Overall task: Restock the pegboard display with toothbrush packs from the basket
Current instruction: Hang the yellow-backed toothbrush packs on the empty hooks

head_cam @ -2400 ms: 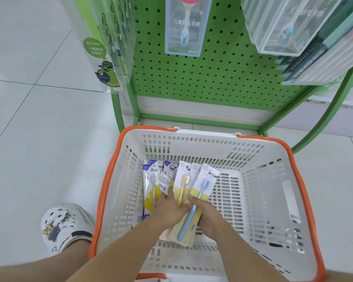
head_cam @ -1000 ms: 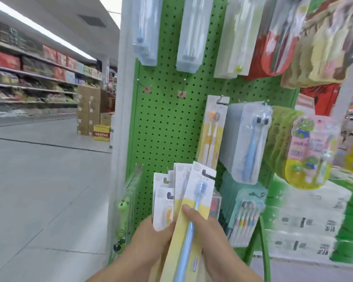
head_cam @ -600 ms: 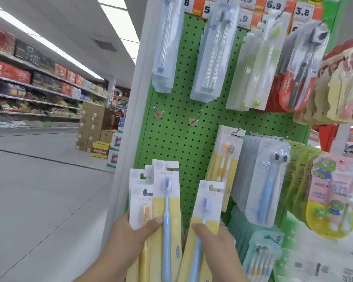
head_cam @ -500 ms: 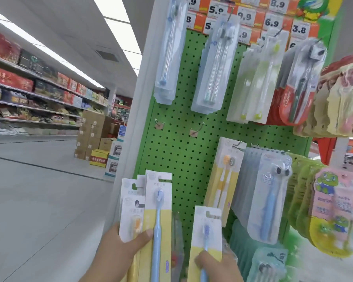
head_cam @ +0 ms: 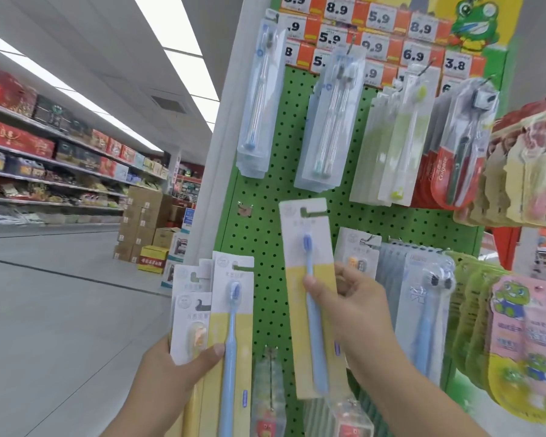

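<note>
Pack raised toward its hook

Right hand (head_cam: pixel 356 307) pinches 1 toothbrush pack (head_cam: pixel 309 298) against the pegboard (head_cam: pixel 265 234); left hand (head_cam: pixel 177 373), at 7 o'clock, grips spare packs (head_cam: pixel 215 313). Hook seemingly hidden; its slot may miss.

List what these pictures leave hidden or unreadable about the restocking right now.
- Head view: the hook behind the raised pack in the right hand is covered by the card, so whether it is hung cannot be told.
- The left hand holds a fan of packs; overlap hides their count.
- Price tags: several are covered by hanging packs.
- The basket is out of frame.
</note>
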